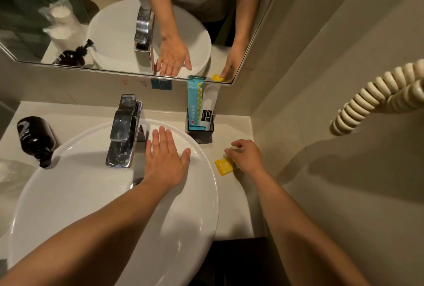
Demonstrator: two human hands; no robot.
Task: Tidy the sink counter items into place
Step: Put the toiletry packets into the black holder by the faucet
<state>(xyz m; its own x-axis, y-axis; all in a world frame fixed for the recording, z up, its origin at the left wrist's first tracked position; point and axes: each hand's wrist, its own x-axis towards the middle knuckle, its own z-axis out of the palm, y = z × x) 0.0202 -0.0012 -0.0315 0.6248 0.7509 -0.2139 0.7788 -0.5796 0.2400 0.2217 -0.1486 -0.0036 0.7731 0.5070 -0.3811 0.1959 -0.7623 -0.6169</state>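
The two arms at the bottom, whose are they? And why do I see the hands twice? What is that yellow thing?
The camera sits on a person's head and looks down, so the arms are that person's own. The mirror on the wall shows them a second time. The left hand lies flat and open on the rim of the white sink, beside the shiny tap. The right hand reaches down to a small yellow packet on the counter; its fingers touch the packet, which is not lifted yet. Behind it a black holder holds tall packets. A dark pump bottle stands at the left.
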